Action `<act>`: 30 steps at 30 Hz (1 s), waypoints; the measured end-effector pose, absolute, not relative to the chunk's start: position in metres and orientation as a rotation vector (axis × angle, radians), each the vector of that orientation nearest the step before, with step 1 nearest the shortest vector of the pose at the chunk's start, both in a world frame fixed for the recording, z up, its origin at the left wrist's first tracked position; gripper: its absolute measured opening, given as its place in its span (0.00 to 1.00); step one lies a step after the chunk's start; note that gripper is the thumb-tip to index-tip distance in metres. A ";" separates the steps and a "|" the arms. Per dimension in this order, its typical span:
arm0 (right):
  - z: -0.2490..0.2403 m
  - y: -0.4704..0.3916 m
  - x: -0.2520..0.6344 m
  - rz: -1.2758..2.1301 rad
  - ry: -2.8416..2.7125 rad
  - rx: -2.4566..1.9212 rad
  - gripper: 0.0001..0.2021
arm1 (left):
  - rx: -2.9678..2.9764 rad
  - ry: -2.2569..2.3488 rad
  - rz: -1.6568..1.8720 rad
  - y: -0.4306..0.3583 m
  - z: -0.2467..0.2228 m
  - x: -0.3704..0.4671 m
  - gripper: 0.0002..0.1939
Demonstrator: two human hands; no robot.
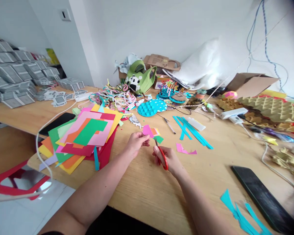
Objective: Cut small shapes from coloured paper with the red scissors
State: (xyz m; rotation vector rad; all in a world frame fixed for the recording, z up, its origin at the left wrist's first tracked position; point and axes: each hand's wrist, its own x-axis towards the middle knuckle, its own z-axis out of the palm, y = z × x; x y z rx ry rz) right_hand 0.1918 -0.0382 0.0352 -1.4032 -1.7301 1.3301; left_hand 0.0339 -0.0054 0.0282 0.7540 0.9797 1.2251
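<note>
Near the middle of the wooden table (134,169), my left hand (138,143) pinches a small piece of pink paper (147,131) between thumb and fingers. My right hand (167,158) grips red-handled scissors (164,160), whose blades point up and away, close to the pink paper. Small green (159,140) and orange paper pieces lie on the table just behind the blades. To the right rests a cut pink scrap (186,149). Blue paper strips (193,130) and a pen (170,126) lie farther back.
A stack of coloured paper (88,130) covers the left side, partly over a dark phone (57,124). Another phone (262,197) and blue scraps (240,215) lie at right front. Behind are a green bag (143,78), blue discs (149,108), a power strip (234,113) and egg cartons (267,107).
</note>
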 end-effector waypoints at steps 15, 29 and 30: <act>0.034 -0.040 0.191 1.396 -1.736 -1.364 0.27 | 0.867 1.023 1.107 -0.009 0.028 0.038 0.09; 0.036 -0.040 0.192 1.487 -1.700 -1.238 0.28 | 0.817 0.963 1.091 -0.010 0.032 0.039 0.06; 0.035 -0.040 0.193 1.486 -1.698 -1.238 0.28 | 0.818 0.961 1.092 -0.009 0.032 0.039 0.06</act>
